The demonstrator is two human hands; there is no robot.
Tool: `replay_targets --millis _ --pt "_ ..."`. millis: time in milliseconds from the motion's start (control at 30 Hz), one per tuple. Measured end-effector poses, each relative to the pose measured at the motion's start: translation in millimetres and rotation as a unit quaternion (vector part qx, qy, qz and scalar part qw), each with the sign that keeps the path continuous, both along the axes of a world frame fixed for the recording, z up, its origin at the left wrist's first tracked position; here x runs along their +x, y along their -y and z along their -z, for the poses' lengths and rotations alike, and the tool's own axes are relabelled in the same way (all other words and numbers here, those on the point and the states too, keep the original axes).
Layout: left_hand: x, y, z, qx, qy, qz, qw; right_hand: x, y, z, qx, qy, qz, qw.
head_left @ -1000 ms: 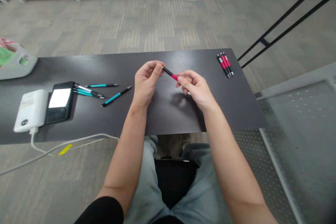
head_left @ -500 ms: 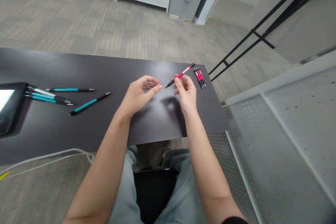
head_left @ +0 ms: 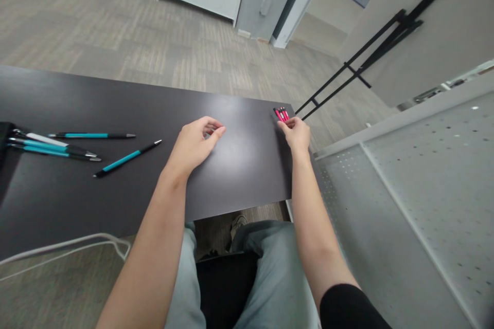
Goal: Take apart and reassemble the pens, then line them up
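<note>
My right hand (head_left: 297, 136) is at the table's far right corner, its thumb and fingers closed on a red pen (head_left: 277, 114), whose lower part the hand hides. Close beside this pen lie several other red pens (head_left: 284, 112), also partly covered by the fingers. Holding nothing, my left hand (head_left: 196, 143) hovers above the middle of the dark table (head_left: 239, 180), fingers loosely curled and thumb apart. Left of it, a blue pen (head_left: 125, 160) rests at a slant. Another blue pen (head_left: 90, 135) lies farther back.
A bunch of blue pens (head_left: 46, 149) with a white pen (head_left: 46, 139) lies at the left, against a black device (head_left: 4, 136) cut off by the frame. White cables (head_left: 88, 238) hang at the near edge. A perforated panel (head_left: 401, 205) stands right of the table.
My right hand has carried the red pen right and down, from above the table to beside the other red pens. My left hand stays near the middle, its fingers curled more. The view has shifted right.
</note>
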State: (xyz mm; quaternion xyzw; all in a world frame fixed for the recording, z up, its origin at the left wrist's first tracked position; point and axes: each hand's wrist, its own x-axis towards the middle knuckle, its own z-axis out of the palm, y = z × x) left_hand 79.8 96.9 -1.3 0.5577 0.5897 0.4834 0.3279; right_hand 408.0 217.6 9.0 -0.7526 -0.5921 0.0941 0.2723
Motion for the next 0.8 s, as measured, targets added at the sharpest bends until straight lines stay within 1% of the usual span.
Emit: replay_targets --millis 67,133,267,433,667,800 --pt "-1 0 -0.7 -0.002 -0.003 0.001 1.000 -3 -2 1.0 -0.010 0.051 0.012 0.999" --pt "-1 -1 -1.4 -0.002 -0.004 0.003 1.000 -6 -4 3.4 -0.010 0.091 0.010 0.996" --pt "1 -1 -2.3 -0.006 -0.002 0.005 1.000 -8 -8 9.2 -0.008 0.142 0.012 0.990" --pt "2 0 -2.2 -0.003 -0.006 0.007 1.000 -4 -10 14.9 -0.011 0.141 0.028 0.990" --pt "3 -1 -0.8 -0.008 -0.016 -0.004 1.000 0 -12 18.2 -0.008 0.123 0.039 0.992" --pt "4 -2 -2.6 -0.018 -0.020 0.005 1.000 9 -16 23.1 0.014 0.114 0.050 0.992"
